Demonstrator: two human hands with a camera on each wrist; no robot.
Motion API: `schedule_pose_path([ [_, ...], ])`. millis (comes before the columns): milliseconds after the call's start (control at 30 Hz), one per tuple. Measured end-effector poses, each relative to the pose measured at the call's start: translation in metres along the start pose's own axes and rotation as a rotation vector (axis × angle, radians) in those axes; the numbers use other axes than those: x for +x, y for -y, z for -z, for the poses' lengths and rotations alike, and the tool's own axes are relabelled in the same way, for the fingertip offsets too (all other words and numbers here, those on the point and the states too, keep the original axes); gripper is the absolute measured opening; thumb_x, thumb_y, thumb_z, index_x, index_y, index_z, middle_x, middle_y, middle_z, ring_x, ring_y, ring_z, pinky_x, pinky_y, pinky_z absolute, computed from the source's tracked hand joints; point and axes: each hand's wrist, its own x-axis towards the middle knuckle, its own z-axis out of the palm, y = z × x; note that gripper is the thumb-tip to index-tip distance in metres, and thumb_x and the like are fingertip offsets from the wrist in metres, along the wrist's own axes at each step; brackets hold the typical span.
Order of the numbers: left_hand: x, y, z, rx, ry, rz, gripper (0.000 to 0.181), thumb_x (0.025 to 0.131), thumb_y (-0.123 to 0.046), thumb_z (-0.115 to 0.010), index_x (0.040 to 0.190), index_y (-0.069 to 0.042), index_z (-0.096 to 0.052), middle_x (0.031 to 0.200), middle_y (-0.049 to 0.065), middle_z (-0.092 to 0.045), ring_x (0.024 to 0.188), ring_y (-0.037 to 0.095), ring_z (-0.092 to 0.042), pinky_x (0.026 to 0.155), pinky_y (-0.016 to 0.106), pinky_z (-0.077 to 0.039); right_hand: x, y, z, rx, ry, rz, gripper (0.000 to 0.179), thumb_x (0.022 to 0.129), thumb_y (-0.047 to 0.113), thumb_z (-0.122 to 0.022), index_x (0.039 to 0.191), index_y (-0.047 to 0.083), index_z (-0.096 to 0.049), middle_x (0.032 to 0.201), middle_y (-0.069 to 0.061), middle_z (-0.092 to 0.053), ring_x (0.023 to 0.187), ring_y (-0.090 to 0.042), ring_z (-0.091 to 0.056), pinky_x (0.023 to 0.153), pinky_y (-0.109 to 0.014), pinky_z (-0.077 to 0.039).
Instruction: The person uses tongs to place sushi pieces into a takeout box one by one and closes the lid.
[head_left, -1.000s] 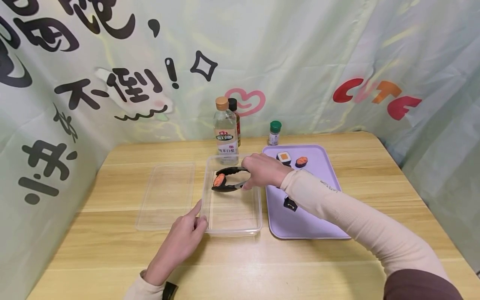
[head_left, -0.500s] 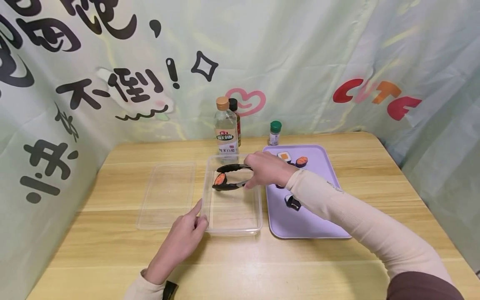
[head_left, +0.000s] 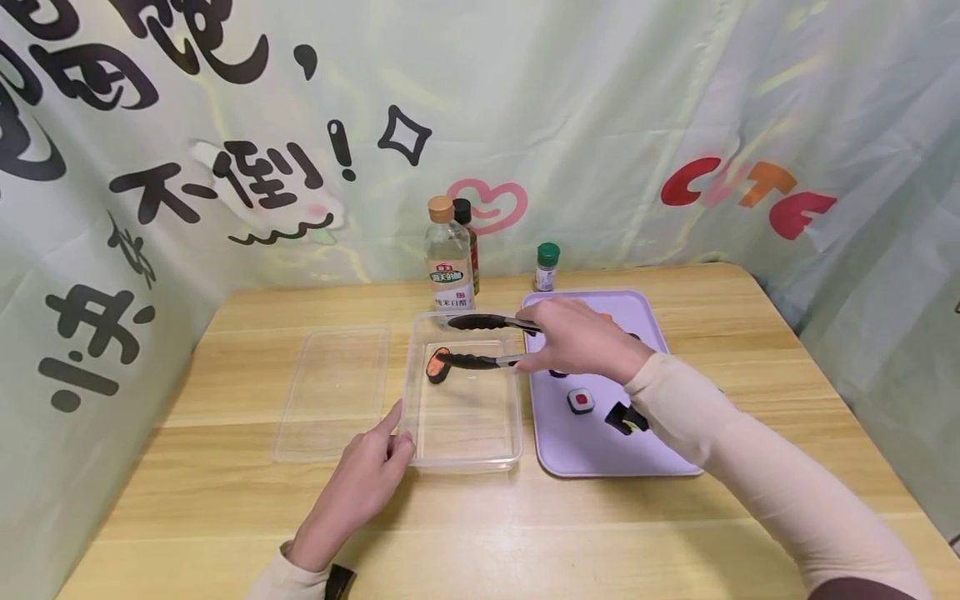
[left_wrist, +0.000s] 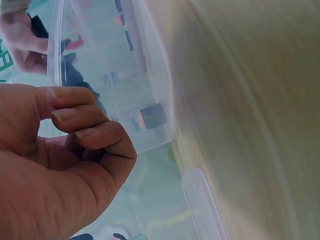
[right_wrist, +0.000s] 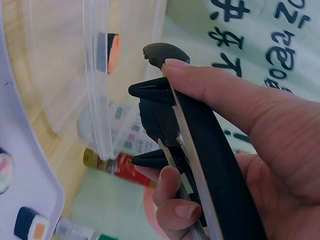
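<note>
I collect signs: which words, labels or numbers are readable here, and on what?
"CUTE": backdrop, right
"不倒!": backdrop, left
"快": backdrop, far left
"纯米白醋": clear bottle; its brand is too small
Other backdrop characters: cut off or unclear
Black-capped bottle, green-capped shaker: too small or blurred

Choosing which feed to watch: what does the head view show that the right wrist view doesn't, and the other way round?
Only head: the left hand and "CUTE" lettering.
Only right wrist: the orange-centred roll on the tray.
Both: the right hand, tongs, box, orange-topped piece inside it, tray and shaker.
</note>
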Motion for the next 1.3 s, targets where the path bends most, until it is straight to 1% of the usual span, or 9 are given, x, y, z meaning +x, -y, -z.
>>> schedule_pose_path([
  [167, 0.000, 0.000, 0.000, -0.002, 0.013, 0.006, 0.056, 0.103, -0.014, -0.047, 0.154, 0.004, -0.034, 0.052, -0.010, -0.029, 0.046, 0.005, -0.022, 0.045, 0.020, -0.021, -0.024, -0.020, 0.003, 0.053, -0.061, -0.034, 0.069, 0.079, 0.032, -0.087, 0.133, -0.005, -0.063, 0.111, -0.012, -0.070, 0.071, -0.016, -0.053, 0.079, -0.040, -0.047],
  [233, 0.000, 0.000, 0.000, -0.002, 0.021, 0.007, 0.056, 0.103, -0.014, -0.046, 0.155, 0.003, -0.033, 0.052, -0.010, -0.029, 0.046, 0.005, -0.021, 0.045, 0.020, -0.021, -0.034, -0.027, 0.004, 0.065, -0.085, -0.045, 0.073, 0.079, 0.033, -0.087, 0.135, -0.006, -0.061, 0.092, -0.009, -0.070, 0.063, -0.014, -0.047, 0.075, -0.039, -0.045],
  [333, 0.000, 0.000, 0.000, 0.000, 0.027, 0.009, 0.057, 0.102, -0.013, -0.045, 0.155, 0.003, -0.033, 0.053, -0.010, -0.029, 0.046, 0.005, -0.021, 0.046, 0.020, -0.021, -0.049, -0.038, 0.005, 0.087, -0.116, -0.059, 0.072, 0.078, 0.031, -0.087, 0.134, -0.006, -0.062, 0.067, 0.000, -0.057, 0.057, -0.012, -0.040, 0.064, -0.035, -0.041],
  [400, -0.001, 0.000, 0.000, -0.004, 0.026, 0.011, 0.057, 0.102, -0.013, -0.045, 0.155, 0.004, -0.033, 0.053, -0.010, -0.029, 0.046, 0.005, -0.021, 0.046, 0.020, -0.021, -0.058, -0.045, 0.005, 0.099, -0.126, -0.073, 0.070, 0.079, 0.031, -0.087, 0.134, -0.005, -0.062, 0.058, 0.005, -0.038, 0.052, -0.011, -0.032, 0.059, -0.033, -0.036],
  [600, -0.001, 0.000, 0.000, -0.008, 0.019, 0.009, 0.057, 0.102, -0.013, -0.045, 0.155, 0.004, -0.033, 0.053, -0.010, -0.029, 0.046, 0.005, -0.022, 0.045, 0.020, -0.021, -0.085, -0.066, 0.004, 0.137, -0.147, -0.149, 0.078, 0.080, 0.035, -0.086, 0.138, -0.008, -0.057, 0.068, -0.001, -0.052, 0.057, -0.013, -0.044, 0.054, -0.030, -0.037],
  [733, -0.001, 0.000, 0.000, -0.005, 0.021, 0.008, 0.057, 0.102, -0.013, -0.045, 0.155, 0.003, -0.033, 0.053, -0.010, -0.029, 0.046, 0.005, -0.021, 0.045, 0.020, -0.021, -0.100, -0.080, 0.001, 0.125, -0.184, -0.190, 0.076, 0.078, 0.035, -0.087, 0.133, -0.011, -0.060, 0.074, -0.002, -0.058, 0.062, -0.015, -0.050, 0.055, -0.029, -0.040],
  [1067, -0.001, 0.000, 0.000, 0.004, 0.023, -0.003, 0.057, 0.101, -0.013, -0.045, 0.155, 0.003, -0.033, 0.053, -0.011, -0.028, 0.047, 0.004, -0.020, 0.046, 0.020, -0.021, -0.121, -0.106, -0.011, 0.119, -0.227, -0.258, 0.071, 0.077, 0.037, -0.088, 0.128, -0.007, -0.065, 0.095, -0.010, -0.064, 0.065, -0.018, -0.045, 0.060, -0.033, -0.037],
  [1167, -0.001, 0.000, 0.000, 0.006, 0.022, 0.000, 0.057, 0.102, -0.013, -0.045, 0.155, 0.003, -0.033, 0.053, -0.011, -0.028, 0.047, 0.004, -0.020, 0.046, 0.020, -0.021, -0.124, -0.111, -0.015, 0.123, -0.228, -0.268, 0.074, 0.077, 0.036, -0.088, 0.129, -0.010, -0.063, 0.090, -0.011, -0.062, 0.060, -0.017, -0.040, 0.057, -0.032, -0.034],
  [1300, -0.001, 0.001, 0.000, 0.006, 0.023, -0.001, 0.057, 0.102, -0.014, -0.045, 0.155, 0.004, -0.034, 0.053, -0.011, -0.028, 0.047, 0.004, -0.020, 0.046, 0.020, -0.022, -0.127, -0.117, -0.019, 0.113, -0.238, -0.279, 0.075, 0.076, 0.036, -0.089, 0.128, -0.011, -0.063, 0.090, -0.014, -0.063, 0.063, -0.019, -0.042, 0.058, -0.033, -0.034],
])
